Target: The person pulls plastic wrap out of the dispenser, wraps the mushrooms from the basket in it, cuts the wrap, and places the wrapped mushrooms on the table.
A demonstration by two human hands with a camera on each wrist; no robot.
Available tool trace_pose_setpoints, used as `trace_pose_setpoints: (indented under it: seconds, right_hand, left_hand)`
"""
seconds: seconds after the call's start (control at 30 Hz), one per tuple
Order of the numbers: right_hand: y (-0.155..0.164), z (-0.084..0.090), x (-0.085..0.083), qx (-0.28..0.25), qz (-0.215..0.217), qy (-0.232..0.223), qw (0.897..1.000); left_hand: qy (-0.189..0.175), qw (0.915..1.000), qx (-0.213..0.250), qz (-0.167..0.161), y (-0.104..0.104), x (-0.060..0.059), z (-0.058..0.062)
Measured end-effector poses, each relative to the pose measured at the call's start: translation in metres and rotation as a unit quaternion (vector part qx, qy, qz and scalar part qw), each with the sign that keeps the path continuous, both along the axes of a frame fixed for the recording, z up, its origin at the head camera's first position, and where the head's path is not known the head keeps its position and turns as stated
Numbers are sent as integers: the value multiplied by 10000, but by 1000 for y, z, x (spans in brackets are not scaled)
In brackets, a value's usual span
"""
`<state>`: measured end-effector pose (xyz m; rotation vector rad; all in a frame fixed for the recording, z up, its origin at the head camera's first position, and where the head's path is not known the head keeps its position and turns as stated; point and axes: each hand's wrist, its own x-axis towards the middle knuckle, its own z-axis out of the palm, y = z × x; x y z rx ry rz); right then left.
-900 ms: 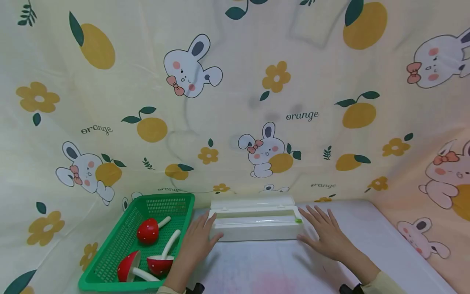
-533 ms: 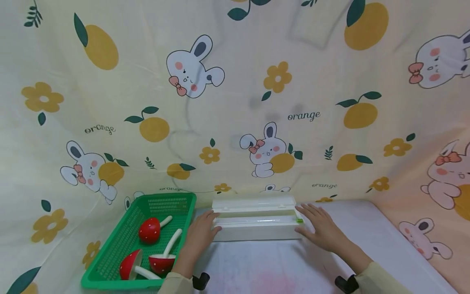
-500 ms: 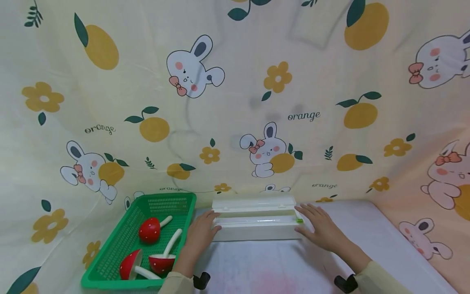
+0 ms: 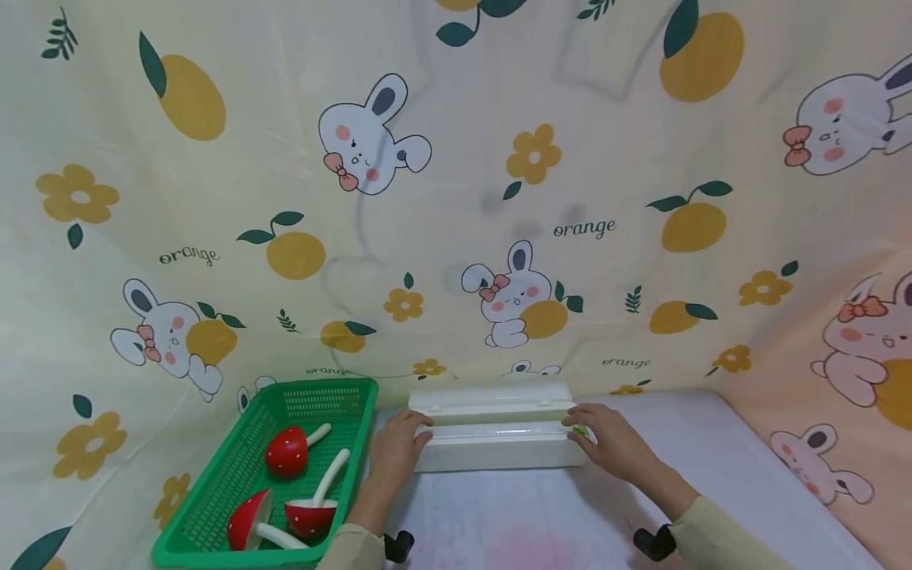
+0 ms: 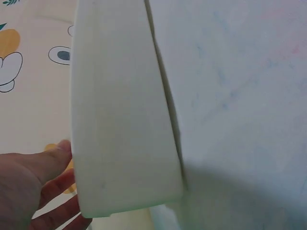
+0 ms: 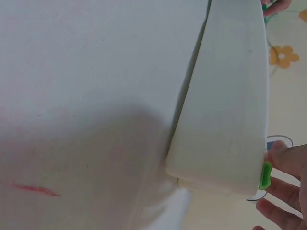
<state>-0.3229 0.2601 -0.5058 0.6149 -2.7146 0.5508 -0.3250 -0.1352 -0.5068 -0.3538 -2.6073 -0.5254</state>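
Note:
A long white cling film dispenser point(image 4: 497, 453), its lid point(image 4: 492, 396) raised at the back, lies on the table; a strip of clear film point(image 4: 492, 430) shows along its top. My left hand point(image 4: 393, 450) holds the left end, thumb on the upper front edge and fingers bent over the end. At the opposite end, my right hand point(image 4: 611, 445) has its thumb and fingers about the top corner, beside the small green slider point(image 6: 265, 176). In the left wrist view, the thumb point(image 5: 60, 149) touches the dispenser's edge. Whether either hand has film between its fingers cannot be told.
Left of the dispenser stands a green basket point(image 4: 203, 495) with a toy mushroom point(image 4: 286, 452) and two more, red-capped with white dots. A patterned cloth point(image 4: 456, 198) hangs behind the pale table point(image 4: 499, 522). Each sleeve carries a black wrist camera point(image 4: 654, 544).
Both hands have moved inward from beside the dispenser onto its top ends. The fingers, spread and straighter before, are now bent at the corners; the right hand partly covers the green slider.

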Motion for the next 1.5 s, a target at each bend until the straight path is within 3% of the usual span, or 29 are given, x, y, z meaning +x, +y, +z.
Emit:
trace_pose_setpoints:
  seconds: [0.17, 0.4, 0.57, 0.7, 0.9, 1.1, 1.23, 1.5]
  right_hand:
    - [-2, -1, -2, 67, -43, -65, 9999]
    - [-6, -1, -4, 49, -111, -307, 9995]
    - [-10, 0, -5, -263, -87, -390, 9989]
    - [-11, 0, -8, -605, -170, -470, 9969]
    - [-11, 1, -13, -923, -323, -673, 9929]
    - [-12, 2, -15, -1043, -465, -848, 9898]
    - [-13, 2, -16, -1085, -532, -746, 9899]
    - [-15, 4, -20, -1104, -665, -672, 9894]
  left_hand:
    - [8, 9999, -35, 94, 2, -1, -2]
    - [333, 9992, -178, 96, 1, -5, -4]
    - [595, 9974, -360, 195, 3, -9, -6]
    - [678, 9970, -196, 306, 6, -13, -9]
    - [434, 9978, 304, 388, 9, -16, -14]
    - [486, 9968, 570, 291, 9, -18, -18]
    - [156, 9978, 606, 219, 9, -19, -16]
    - [-428, 9960, 610, 495, 10, -25, -8]
